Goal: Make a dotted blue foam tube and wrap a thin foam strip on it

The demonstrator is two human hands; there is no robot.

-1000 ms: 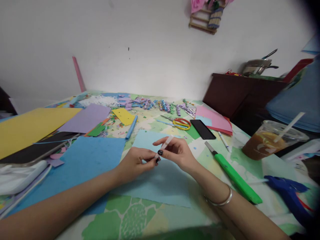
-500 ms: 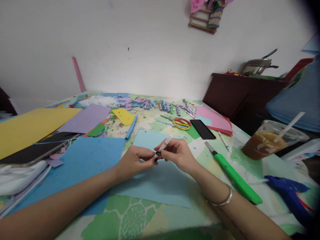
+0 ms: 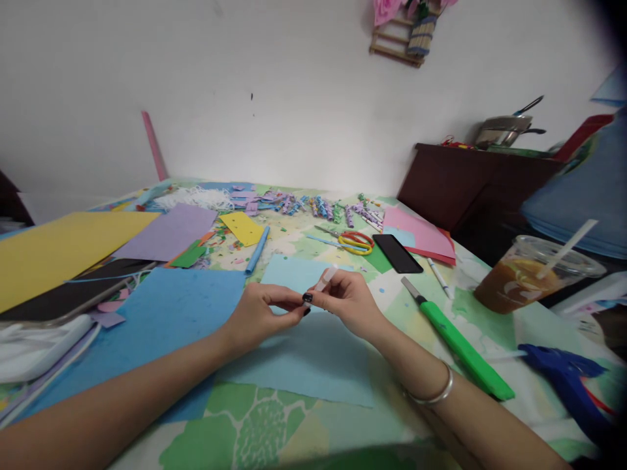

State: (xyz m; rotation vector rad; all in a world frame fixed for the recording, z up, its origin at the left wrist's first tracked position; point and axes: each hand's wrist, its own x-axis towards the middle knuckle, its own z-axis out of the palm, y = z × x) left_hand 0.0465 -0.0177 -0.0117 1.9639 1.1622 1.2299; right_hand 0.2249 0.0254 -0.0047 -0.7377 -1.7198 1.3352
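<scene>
A small white stick or roll (image 3: 325, 279) slants up between my fingers over a light blue sheet (image 3: 318, 365). My right hand (image 3: 350, 301) pinches it, with thumb and fingers closed round its lower part. My left hand (image 3: 267, 312) meets the right one at the stick's lower end, its thumb and forefinger pressed together there. The fingertips hide that end. Under my left forearm lies a darker blue sheet (image 3: 166, 320). A rolled blue tube (image 3: 257, 250) rests behind my left hand.
On the right are a green cutter (image 3: 460, 346), a blue glue gun (image 3: 563, 372), an iced drink (image 3: 524, 277) and a black phone (image 3: 397, 253). Scissors (image 3: 355, 241) lie behind my hands. Yellow (image 3: 73, 245) and purple (image 3: 169, 232) sheets lie at left, paper scraps (image 3: 318, 207) at the back.
My fingertips have shifted slightly, and the white stick has moved a little to the left and leans a bit differently. Everything else stays in place.
</scene>
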